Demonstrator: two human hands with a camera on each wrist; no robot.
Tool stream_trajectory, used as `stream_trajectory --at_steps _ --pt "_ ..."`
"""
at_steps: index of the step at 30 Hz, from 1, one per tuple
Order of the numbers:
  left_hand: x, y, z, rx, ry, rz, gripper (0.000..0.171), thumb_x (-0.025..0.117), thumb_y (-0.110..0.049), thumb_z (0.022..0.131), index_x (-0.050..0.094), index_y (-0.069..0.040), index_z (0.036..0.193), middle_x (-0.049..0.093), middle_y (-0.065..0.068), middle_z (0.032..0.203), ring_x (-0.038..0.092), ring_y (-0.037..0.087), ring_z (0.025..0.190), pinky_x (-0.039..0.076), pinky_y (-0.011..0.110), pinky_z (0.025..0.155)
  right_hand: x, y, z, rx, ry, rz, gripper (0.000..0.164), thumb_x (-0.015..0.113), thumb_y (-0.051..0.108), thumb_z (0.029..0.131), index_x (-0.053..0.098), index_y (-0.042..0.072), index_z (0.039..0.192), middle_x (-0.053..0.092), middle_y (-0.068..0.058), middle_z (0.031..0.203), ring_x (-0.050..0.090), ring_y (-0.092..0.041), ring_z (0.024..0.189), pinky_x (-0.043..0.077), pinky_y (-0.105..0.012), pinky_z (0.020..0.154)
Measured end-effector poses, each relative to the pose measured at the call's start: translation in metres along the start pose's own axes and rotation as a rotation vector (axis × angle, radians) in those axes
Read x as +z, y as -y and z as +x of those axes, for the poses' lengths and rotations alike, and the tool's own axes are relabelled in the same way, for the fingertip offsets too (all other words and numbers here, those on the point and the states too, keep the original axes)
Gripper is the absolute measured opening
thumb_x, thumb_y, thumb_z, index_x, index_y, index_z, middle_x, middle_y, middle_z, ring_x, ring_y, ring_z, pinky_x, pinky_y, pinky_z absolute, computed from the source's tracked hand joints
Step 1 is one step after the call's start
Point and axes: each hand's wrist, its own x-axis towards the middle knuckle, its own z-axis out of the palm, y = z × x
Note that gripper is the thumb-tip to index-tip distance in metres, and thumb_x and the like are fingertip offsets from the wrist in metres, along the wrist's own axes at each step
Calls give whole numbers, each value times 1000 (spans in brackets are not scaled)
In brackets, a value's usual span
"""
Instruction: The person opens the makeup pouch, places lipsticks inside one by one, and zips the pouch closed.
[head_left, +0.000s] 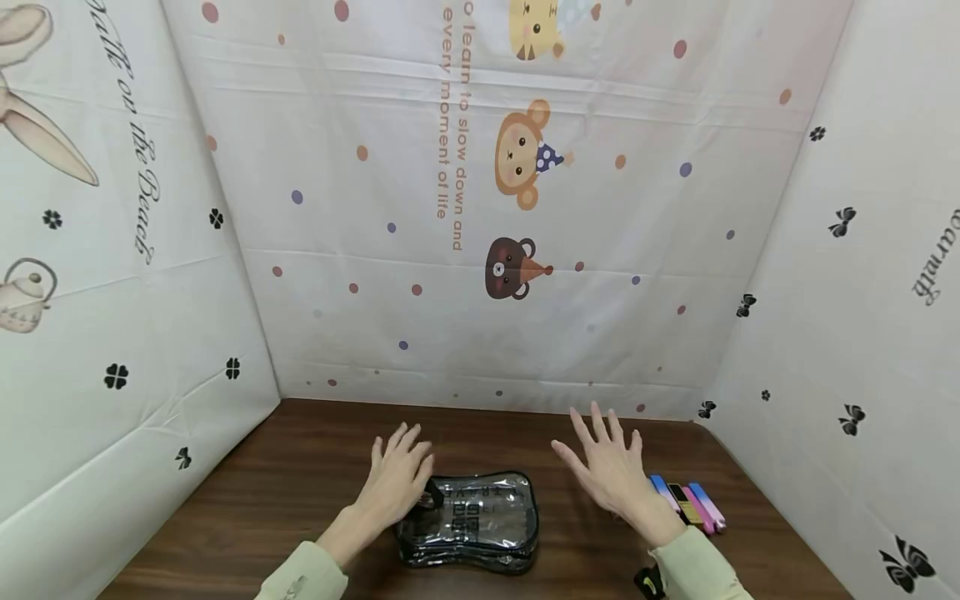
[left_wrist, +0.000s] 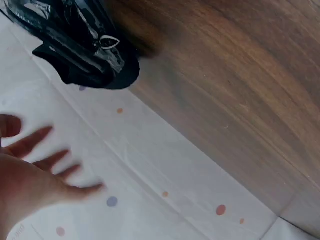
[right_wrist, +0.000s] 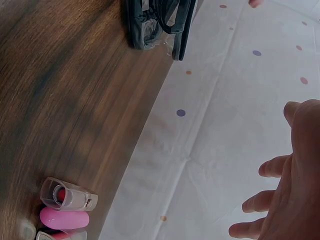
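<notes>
A see-through pouch (head_left: 495,527) with black edging and dark lettering lies on the brown wooden table (head_left: 315,467). My left hand (head_left: 396,479) is at the pouch's left end, overlapping it in the head view, its fingers loosely bent with nothing between them. In the left wrist view, the fingers are apart from the pouch (left_wrist: 75,45). My right hand (head_left: 607,471) is held over the table right of the pouch, fingers spread, holding nothing. Beside it, at the right, lie several small tubes (head_left: 699,507); the right wrist view shows a clear-capped lipstick (right_wrist: 70,195) and a pink tube (right_wrist: 64,218).
White printed sheets wall in the table: a back sheet (head_left: 360,208) with dots and animal heads, a left sheet (head_left: 165,317) and a right sheet (head_left: 802,333). A black object (head_left: 649,582) shows at the right sleeve's cuff (head_left: 697,567).
</notes>
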Motion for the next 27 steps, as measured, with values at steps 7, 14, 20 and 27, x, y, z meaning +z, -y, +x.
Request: stream_trajectory --at_steps 7,14,20,27 --pt "-12 17 -3 299 191 -8 35 51 13 77 67 -18 73 66 0 100 58 20 92 50 40 75 4 -2 -3 -3 -3 -8 74 36 65 96 28 19 154 18 -19 160 19 -48 144 15 -77 105" --pt "-22 28 -11 285 446 -20 46 48 15 81 73 -21 96 59 9 130 53 30 121 48 54 92 4 -4 -3 -7 -2 -9 70 39 60 97 29 18 153 18 -20 159 21 -48 144 15 -77 105" --pt "-21 39 -17 293 536 37 64 53 18 77 62 -21 128 53 12 140 52 32 127 52 45 85 2 -5 -2 -4 10 -13 70 35 61 98 31 18 153 18 -21 159 22 -48 143 15 -76 106" --pt "-11 53 -18 361 451 122 51 65 4 82 66 -21 126 61 7 134 58 30 121 53 49 88 4 -6 -4 1 23 8 68 36 59 99 35 14 151 19 -22 159 23 -48 143 15 -76 106"
